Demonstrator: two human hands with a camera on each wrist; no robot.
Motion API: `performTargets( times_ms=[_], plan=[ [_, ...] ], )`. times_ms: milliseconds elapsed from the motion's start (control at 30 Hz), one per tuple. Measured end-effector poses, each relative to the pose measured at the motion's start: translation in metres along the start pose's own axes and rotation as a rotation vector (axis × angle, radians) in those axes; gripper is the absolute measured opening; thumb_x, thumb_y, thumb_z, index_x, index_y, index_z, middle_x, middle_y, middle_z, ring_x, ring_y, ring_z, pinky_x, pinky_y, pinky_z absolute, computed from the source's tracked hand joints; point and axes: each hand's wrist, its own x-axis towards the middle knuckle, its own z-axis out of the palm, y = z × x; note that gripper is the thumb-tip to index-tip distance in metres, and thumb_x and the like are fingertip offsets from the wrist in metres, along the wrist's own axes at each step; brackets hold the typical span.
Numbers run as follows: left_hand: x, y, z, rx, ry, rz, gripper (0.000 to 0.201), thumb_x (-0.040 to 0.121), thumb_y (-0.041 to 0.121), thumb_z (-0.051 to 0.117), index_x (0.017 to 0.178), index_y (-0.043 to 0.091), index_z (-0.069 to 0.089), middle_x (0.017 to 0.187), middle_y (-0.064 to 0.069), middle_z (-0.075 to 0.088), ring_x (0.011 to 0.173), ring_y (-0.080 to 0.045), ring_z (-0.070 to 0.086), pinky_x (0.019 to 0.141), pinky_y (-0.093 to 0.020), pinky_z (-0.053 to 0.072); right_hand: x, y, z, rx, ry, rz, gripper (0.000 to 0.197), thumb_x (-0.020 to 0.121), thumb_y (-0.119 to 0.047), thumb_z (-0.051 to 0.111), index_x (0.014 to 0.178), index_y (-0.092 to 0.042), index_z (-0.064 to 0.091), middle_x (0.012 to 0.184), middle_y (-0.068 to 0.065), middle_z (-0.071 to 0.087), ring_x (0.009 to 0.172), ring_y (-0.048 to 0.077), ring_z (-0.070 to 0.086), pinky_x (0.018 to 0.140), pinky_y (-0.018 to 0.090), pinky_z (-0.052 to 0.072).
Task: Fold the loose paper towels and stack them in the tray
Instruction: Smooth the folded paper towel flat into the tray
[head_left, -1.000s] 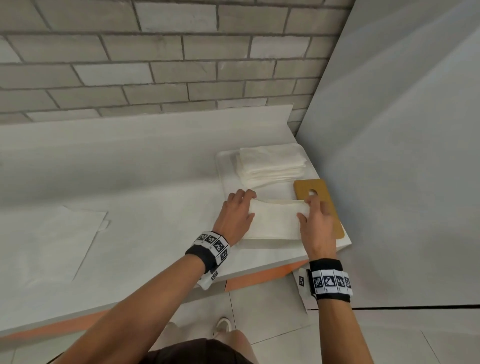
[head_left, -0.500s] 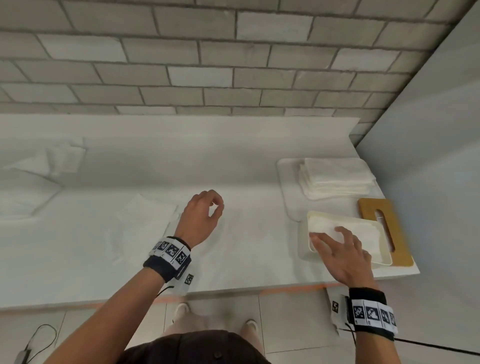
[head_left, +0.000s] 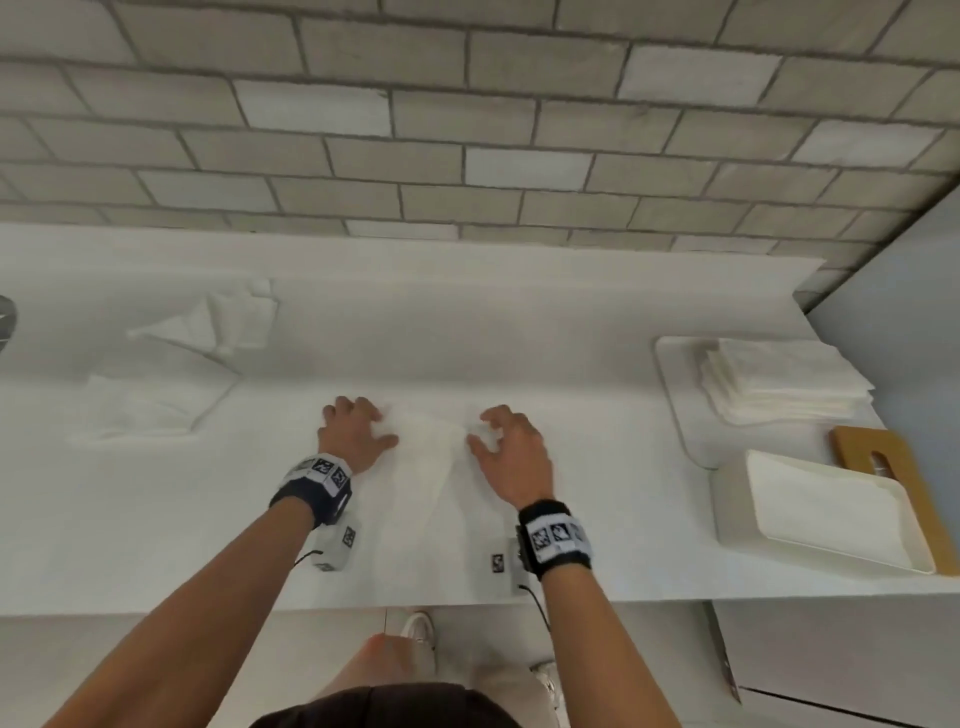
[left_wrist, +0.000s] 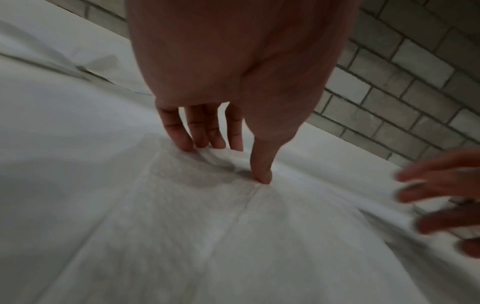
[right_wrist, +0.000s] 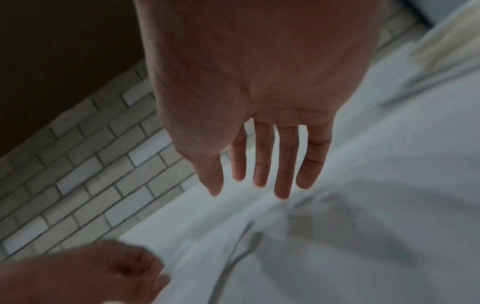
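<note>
A loose white paper towel (head_left: 426, 467) lies flat on the counter straight in front of me. My left hand (head_left: 363, 431) sits on its far left corner; in the left wrist view the fingertips and thumb (left_wrist: 228, 162) pinch and wrinkle the sheet (left_wrist: 207, 226). My right hand (head_left: 493, 436) hovers at the far right corner, and its fingers (right_wrist: 283, 185) hang straight above the towel (right_wrist: 337, 257), holding nothing. The white tray (head_left: 727, 509) stands at the right front with a folded towel (head_left: 821, 509) inside.
Behind the tray a stack of folded towels (head_left: 779, 384) rests on a flat white board (head_left: 675, 395), beside a wooden board (head_left: 883, 452). More loose towels (head_left: 150, 405) lie at the far left, one crumpled (head_left: 223, 322). A brick wall backs the counter.
Both hands left the tray, where the folded towel stays, and moved left to the loose towel at the counter's middle. The left hand now pinches its corner.
</note>
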Motion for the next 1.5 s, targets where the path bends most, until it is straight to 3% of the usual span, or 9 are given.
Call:
performTargets(
  times_ms=[133,333,433,600,733,1067,1233,1400,1500],
  plan=[
    [0.002,-0.007,0.006,-0.27,0.015,0.087,0.043,0.079,0.016,0.091,0.107,0.015,0.058,0.112,-0.01,0.058,0.106,-0.033,0.061,0.089,-0.032,0.045,0.017,-0.029,0.054,-0.209,-0.187,0.096,0.069,0.09,-0.062,0.072,0.146,-0.031,0.046,0.147,0.003,0.046,0.135,0.032,0.043,0.109,0.05,0.04],
    [0.0,-0.021,-0.023,-0.378,-0.044,0.143,0.033,0.076,0.018,0.095,0.096,0.021,0.069,0.076,0.012,0.07,0.074,-0.011,0.066,0.064,-0.014,0.046,0.025,-0.023,0.057,-0.104,-0.164,0.095,0.023,0.093,-0.044,0.078,0.102,-0.029,0.064,0.116,0.0,0.06,0.113,0.026,0.053,0.097,0.042,0.046],
    [0.003,-0.023,-0.042,-0.414,-0.019,0.187,0.02,0.085,0.034,0.088,0.079,0.02,0.074,0.065,0.01,0.067,0.064,-0.011,0.062,0.058,-0.019,0.049,0.022,-0.019,0.042,0.143,-0.068,0.068,0.027,0.087,-0.031,0.089,0.085,-0.026,0.063,0.103,-0.001,0.065,0.092,0.016,0.062,0.079,0.026,0.046],
    [0.008,-0.014,-0.076,-0.47,0.069,0.398,0.021,0.098,0.037,0.075,0.086,0.02,0.072,0.081,0.005,0.071,0.076,-0.012,0.063,0.075,-0.033,0.047,0.007,-0.04,-0.012,0.278,-0.028,-0.123,0.019,0.093,-0.021,0.085,0.092,-0.024,0.066,0.091,-0.012,0.075,0.093,0.004,0.07,0.079,0.016,0.051],
    [0.004,0.013,-0.107,-0.48,0.087,0.532,0.005,0.094,0.028,0.081,0.095,0.025,0.077,0.094,0.011,0.078,0.089,-0.009,0.07,0.087,-0.033,0.051,0.002,-0.064,-0.056,0.147,-0.04,-0.381,0.006,0.1,-0.024,0.077,0.103,-0.026,0.072,0.097,-0.014,0.072,0.094,0.009,0.067,0.085,0.027,0.054],
    [-0.033,0.103,-0.16,-0.395,0.053,0.796,0.022,0.082,0.026,0.091,0.101,0.023,0.081,0.09,0.011,0.078,0.071,0.006,0.062,0.067,-0.009,0.039,0.025,-0.123,-0.119,-0.133,0.058,-0.609,0.009,0.091,-0.04,0.084,0.1,-0.037,0.081,0.138,-0.007,0.045,0.128,0.015,0.052,0.108,0.035,0.042],
    [-0.039,0.125,-0.167,-0.44,0.023,0.765,0.05,0.082,0.017,0.09,0.111,0.02,0.05,0.078,0.006,0.078,0.053,-0.01,0.048,0.06,-0.019,0.041,0.032,-0.127,-0.133,-0.043,-0.016,-0.53,0.011,0.088,-0.039,0.088,0.097,-0.036,0.084,0.128,-0.009,0.058,0.112,0.007,0.063,0.101,0.025,0.048],
    [-0.053,0.14,-0.157,-0.525,0.001,0.791,0.031,0.099,0.018,0.074,0.116,0.02,0.048,0.08,0.006,0.08,0.071,-0.014,0.072,0.076,-0.034,0.056,0.026,-0.115,-0.138,0.086,0.12,-0.486,0.015,0.086,-0.031,0.091,0.099,-0.026,0.085,0.107,-0.007,0.068,0.097,0.001,0.065,0.093,0.007,0.041],
    [-0.064,0.149,-0.143,-0.585,0.043,0.822,0.02,0.107,0.035,0.061,0.12,0.025,0.05,0.062,0.003,0.063,0.062,-0.034,0.052,0.07,-0.048,0.051,0.017,-0.103,-0.15,0.15,0.196,-0.444,0.014,0.085,-0.03,0.092,0.096,-0.025,0.086,0.101,-0.008,0.072,0.094,0.001,0.068,0.088,0.008,0.043]
  ],
)
